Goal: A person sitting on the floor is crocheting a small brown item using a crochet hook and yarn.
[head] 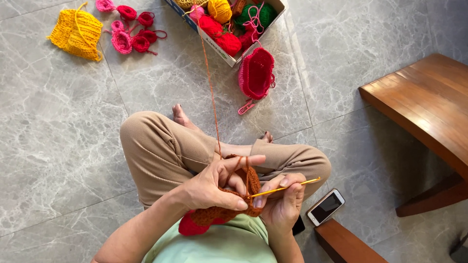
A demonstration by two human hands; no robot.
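Note:
My left hand (217,184) pinches a rust-brown crocheted piece (225,213) with a red edge, over my lap. A brown yarn strand (210,87) loops over my raised forefinger and runs up to the cardboard box (222,50) of yarn balls. My right hand (282,202) grips a yellow crochet hook (287,187), whose tip sits in the brown piece beside my left thumb. I sit cross-legged in tan trousers on a grey marble floor.
A red-and-pink crocheted pouch (256,73) lies below the box. A yellow knitted piece (78,34) and several pink and red crocheted flowers (129,29) lie at the upper left. A smartphone (325,207) lies by my right knee. Wooden furniture (424,107) stands at the right.

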